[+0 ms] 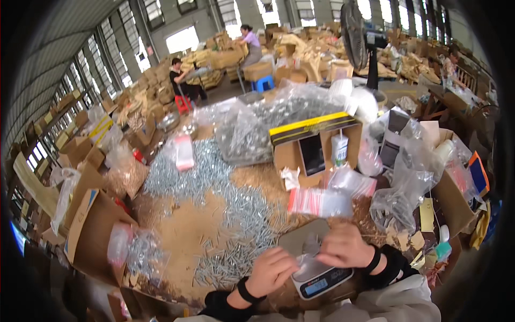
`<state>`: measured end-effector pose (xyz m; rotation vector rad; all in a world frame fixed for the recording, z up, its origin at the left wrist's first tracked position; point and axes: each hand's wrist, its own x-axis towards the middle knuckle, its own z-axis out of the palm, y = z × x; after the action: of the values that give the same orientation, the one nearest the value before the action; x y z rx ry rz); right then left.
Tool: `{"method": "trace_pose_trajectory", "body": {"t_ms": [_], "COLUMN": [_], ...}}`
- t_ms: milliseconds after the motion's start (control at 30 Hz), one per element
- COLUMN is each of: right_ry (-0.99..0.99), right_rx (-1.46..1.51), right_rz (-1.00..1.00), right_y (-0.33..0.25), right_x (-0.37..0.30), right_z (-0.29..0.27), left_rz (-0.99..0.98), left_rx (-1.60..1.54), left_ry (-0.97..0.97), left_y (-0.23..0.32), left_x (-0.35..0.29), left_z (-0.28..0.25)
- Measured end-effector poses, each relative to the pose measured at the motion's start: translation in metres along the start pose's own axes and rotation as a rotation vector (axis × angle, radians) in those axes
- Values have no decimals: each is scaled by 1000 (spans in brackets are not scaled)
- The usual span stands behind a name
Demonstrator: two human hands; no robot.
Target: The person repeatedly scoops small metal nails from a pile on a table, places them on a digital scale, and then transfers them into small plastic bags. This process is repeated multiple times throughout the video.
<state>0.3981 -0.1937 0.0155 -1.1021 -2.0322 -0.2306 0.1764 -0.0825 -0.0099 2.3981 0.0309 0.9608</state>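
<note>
1. Left hand (274, 269) and right hand (344, 247) appear to pinch a clear bag (307, 266) over the scale (298, 238); a slack grip could drop it.
2. Silver fasteners (244, 225) left of the scale could scatter if brushed.
3. Zip bags (323, 203) beyond the scale could slide if nudged.

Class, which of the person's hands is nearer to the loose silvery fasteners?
Left. The left hand is just right of the near end of the loose fasteners; the right hand is farther right, over the scale.
</note>
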Motion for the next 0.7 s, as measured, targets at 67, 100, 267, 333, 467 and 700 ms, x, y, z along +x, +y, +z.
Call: {"method": "trace_pose_trajectory", "body": {"t_ms": [67,100,267,333,467,700], "right_ry": [32,48,9,5,2,-41], "right_rx": [24,61,158,171,199,152], "right_rz": [-67,-77,-26,-41,-51,-141], "right_y": [-7,-12,-31,-35,-36,-36], "right_x": [-2,-5,-9,-9,-18,-20], "right_z": [-1,0,14,17,23,20], "left_rz": [11,-9,31,7,-60,-409], "left_rx": [-32,-59,-179,-224,-395,-705], "left_ry": [10,9,-38,-51,-53,-163], "left_y": [0,4,2,-1,-1,16], "left_x": [-2,-6,-14,-20,-25,-14], "left_z": [2,3,13,19,28,14]}}
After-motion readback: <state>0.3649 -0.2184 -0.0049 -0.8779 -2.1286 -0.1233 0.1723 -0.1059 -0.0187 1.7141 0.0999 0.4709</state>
